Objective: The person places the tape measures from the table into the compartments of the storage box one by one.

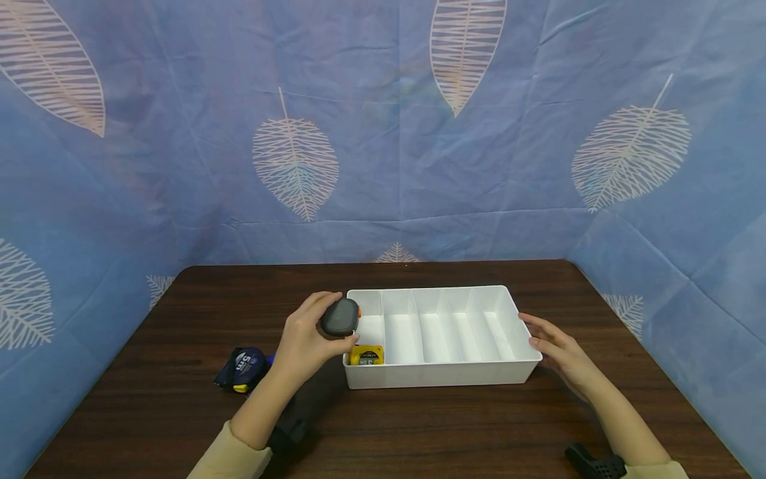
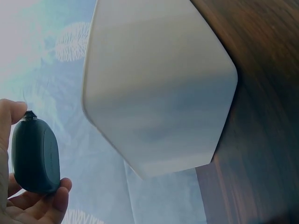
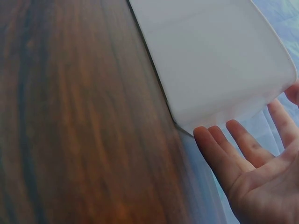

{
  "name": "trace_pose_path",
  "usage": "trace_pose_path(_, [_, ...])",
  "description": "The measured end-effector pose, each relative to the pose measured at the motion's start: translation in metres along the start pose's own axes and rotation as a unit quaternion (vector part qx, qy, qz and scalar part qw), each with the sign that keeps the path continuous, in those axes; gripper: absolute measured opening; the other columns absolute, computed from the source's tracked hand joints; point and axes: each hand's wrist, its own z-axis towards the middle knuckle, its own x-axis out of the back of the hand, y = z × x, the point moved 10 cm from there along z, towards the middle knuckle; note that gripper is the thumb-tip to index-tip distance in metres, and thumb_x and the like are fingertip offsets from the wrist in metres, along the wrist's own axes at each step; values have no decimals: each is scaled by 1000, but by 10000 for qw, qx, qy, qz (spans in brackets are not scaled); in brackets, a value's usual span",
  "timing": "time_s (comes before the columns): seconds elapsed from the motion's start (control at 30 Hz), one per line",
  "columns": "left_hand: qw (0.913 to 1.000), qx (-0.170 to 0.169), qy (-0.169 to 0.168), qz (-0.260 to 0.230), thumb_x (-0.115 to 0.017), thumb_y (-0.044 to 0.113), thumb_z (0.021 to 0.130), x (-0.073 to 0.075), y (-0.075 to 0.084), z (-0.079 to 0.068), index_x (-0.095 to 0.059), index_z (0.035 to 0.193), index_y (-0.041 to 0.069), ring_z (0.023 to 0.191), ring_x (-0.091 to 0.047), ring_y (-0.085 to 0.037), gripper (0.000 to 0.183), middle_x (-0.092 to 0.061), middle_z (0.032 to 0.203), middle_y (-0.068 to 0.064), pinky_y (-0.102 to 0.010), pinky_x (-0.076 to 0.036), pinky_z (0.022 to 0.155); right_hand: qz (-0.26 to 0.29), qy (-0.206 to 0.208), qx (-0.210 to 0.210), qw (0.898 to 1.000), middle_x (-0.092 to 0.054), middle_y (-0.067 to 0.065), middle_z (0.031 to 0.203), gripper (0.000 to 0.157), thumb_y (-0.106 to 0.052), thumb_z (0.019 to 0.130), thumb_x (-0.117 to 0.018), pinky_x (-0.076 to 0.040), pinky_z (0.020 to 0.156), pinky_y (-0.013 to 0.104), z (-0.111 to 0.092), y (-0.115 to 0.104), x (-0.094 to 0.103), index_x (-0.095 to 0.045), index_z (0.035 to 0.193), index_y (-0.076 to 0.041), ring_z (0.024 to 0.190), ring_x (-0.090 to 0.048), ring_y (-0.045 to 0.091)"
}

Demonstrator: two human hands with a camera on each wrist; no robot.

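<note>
My left hand [image 1: 308,336] pinches a dark grey rounded tape measure [image 1: 340,317] between thumb and fingers, above the left end of a white divided box [image 1: 443,376]. In the left wrist view the tape measure [image 2: 36,154] shows its smooth case side and a small black tab at one end. A yellow tape measure [image 1: 367,355] lies in the near part of the box's leftmost compartment. At the box's right end, my right hand [image 1: 562,359] rests its fingertips against the end wall. Its fingers [image 3: 247,142] are fairly straight and spread in the right wrist view.
A dark blue tape measure [image 1: 244,369] marked 5m lies on the brown table [image 1: 455,432], left of the box and partly behind the left forearm. Blue leaf-patterned cloth [image 1: 371,153] hangs behind the table and along both sides.
</note>
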Motion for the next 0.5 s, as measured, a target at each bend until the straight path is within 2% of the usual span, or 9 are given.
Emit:
trace_pose_path(0.23, [9999,-105,6,-75,-90,14,61,-4,6,1,-62,122,2,94,-64,-22,68,-59,116,-5,-32,-56,71,17,17,-7,10000,-49,-8,125,50,-14,101,-46,-50,78,37,-1,1,0,-33,148,-7,105,-56,5])
trace_pose_path(0.5, [9998,-110,-141,-71,-89,17,63,-14,10,-1,-62,123,3,92,-64,-20,67,-58,117,-5,-30,-55,68,44,-44,75,10000,-50,-12,124,49,-13,101,-45,-50,78,36,0,-1,-1,-32,148,-6,105,-56,5])
